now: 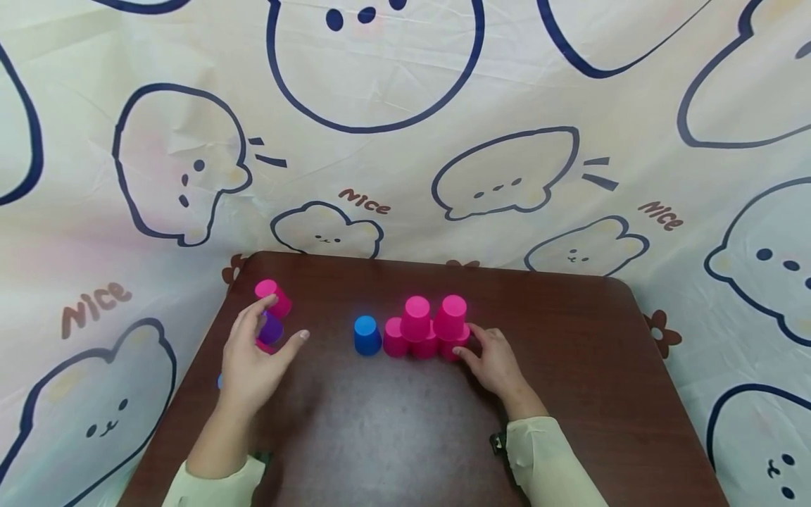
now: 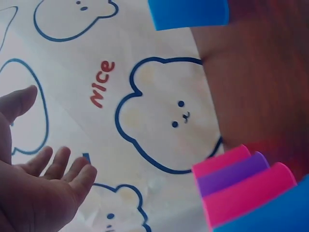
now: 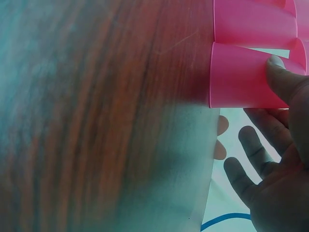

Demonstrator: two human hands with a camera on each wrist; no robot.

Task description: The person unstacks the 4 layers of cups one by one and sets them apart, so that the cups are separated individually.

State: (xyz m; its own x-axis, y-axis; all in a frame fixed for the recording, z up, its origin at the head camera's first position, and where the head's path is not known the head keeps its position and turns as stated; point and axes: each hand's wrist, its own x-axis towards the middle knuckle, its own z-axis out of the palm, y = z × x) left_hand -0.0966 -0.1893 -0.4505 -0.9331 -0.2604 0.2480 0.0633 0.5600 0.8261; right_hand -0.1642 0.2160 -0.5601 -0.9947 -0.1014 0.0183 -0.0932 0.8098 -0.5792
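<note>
Toward the right of the table, my right hand holds the end pink cup of a bottom row between thumb and fingers. In the right wrist view its thumb lies on the cup's wall. Two upside-down pink cups, one on the left and one on the right, stand on top of that row. My left hand hovers at the left, fingers spread and holding nothing. It partly hides a pink cup and a purple cup beyond it.
A blue cup stands upside down just left of the pink cups. In the left wrist view, another blue cup shows at the top, and a row of pink and purple cups at lower right. A patterned cloth hangs behind the brown table.
</note>
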